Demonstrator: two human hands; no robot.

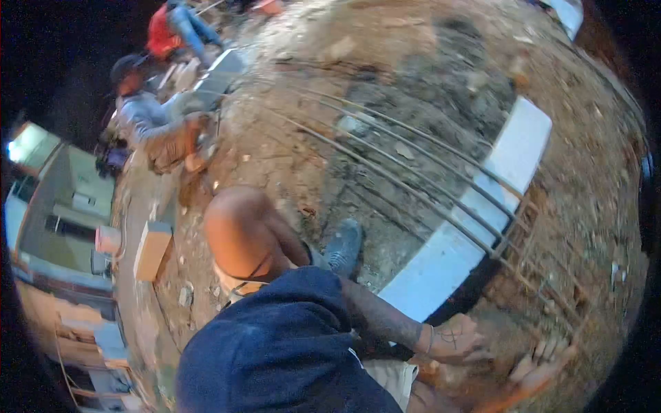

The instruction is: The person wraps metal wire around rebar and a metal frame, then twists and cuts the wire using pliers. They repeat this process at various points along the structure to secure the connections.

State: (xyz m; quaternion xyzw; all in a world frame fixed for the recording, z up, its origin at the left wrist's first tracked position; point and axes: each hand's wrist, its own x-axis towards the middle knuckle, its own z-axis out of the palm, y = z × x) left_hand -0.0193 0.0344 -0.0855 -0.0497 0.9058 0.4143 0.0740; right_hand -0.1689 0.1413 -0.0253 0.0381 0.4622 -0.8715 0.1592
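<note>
My left hand (456, 339), with a band at the wrist and a mark on its back, is closed beside the near end of the white board (441, 268). What its fingers hold, if anything, I cannot make out. Close to the bent end of a rebar cage (523, 230) is my right hand (542, 363), somewhat blurred, its fingers looking apart. Long steel bars of the cage run across the white board toward the upper left. Square stirrups stand at its right end. My dark blue sleeve (275, 344) and bent knee fill the lower middle.
A dark grey mound (413, 138) lies beneath the bars on brown soil. A pale block (153, 251) stands at left, near a pink bucket (107, 239). At upper left a person (148, 117) in a cap crouches near the bars' far end; another person (182, 31) is behind.
</note>
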